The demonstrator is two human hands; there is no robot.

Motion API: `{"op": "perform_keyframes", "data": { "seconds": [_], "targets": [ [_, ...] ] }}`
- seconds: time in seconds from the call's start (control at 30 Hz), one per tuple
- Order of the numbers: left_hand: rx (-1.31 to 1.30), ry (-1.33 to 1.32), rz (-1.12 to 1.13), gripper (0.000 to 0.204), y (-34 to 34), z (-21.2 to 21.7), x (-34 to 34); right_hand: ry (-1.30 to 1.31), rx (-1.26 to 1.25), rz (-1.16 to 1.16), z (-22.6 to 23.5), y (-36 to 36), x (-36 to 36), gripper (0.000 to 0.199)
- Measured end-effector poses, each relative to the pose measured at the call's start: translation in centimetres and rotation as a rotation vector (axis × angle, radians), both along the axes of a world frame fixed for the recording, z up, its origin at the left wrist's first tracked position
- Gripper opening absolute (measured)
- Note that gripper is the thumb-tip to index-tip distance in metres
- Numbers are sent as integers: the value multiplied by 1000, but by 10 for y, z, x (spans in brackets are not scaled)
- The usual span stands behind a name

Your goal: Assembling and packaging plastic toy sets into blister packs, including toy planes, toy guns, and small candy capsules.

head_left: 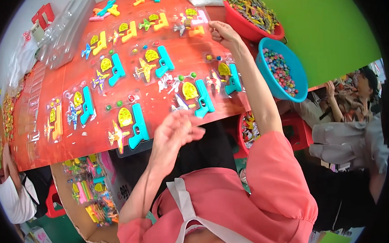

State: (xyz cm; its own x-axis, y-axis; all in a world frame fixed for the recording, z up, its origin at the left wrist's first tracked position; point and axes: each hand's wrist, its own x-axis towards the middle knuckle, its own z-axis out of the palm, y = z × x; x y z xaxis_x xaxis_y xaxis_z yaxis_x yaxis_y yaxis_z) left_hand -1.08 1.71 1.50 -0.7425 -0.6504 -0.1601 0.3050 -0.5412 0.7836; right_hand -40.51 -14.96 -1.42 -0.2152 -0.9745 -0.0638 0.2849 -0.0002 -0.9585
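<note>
My right hand (223, 33) reaches to the far side of the table, its fingertips pinched at the edge of a pink toy pistol (199, 18). An orange toy pistol (196, 31) lies just below it. Over the near table edge is my left hand (175, 133), slightly blurred, fingers apart and nothing visible in them. It is nearest to a teal toy pistol (204, 99) and a yellow disc-shaped piece (189, 90). Clear plastic blister trays lie in rows, holding toy pistols, yellow pieces, toy planes (146, 69) and small coloured balls (181, 77).
A red basin (278, 32) of wrapped pieces and a blue basin (300, 93) of colourful balls stand at the right. Clear trays (65, 38) are stacked at the far left. A cardboard box (70, 213) of packed toys sits below the table. Other people sit left and right.
</note>
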Motion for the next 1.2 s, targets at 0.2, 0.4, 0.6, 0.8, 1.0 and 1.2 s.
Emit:
{"op": "perform_keyframes", "data": {
  "seconds": [0.2, 0.4, 0.6, 0.8, 1.0, 1.2],
  "targets": [
    [23, 119, 82, 54, -36, 10, -55, 11, -32, 31, 17, 105, 29, 14],
    [240, 299, 88, 50, -51, 3, -76, 66, 65, 34, 38, 210, 96, 13],
    [154, 164, 56, 50, -12, -3, -61, 390, 259, 112, 53, 273, 119, 20],
    [258, 187, -167, 49, 18, -15, -56, 1241, 99, -334, 75, 282, -12, 19],
    [291, 95, -253, 47, 52, -24, -59, 1539, 370, 29, 28, 264, -115, 23],
    [309, 36, -339, 49, 67, -36, -62, 1517, 128, -97, 26, 265, -114, 16]
  ]
}}
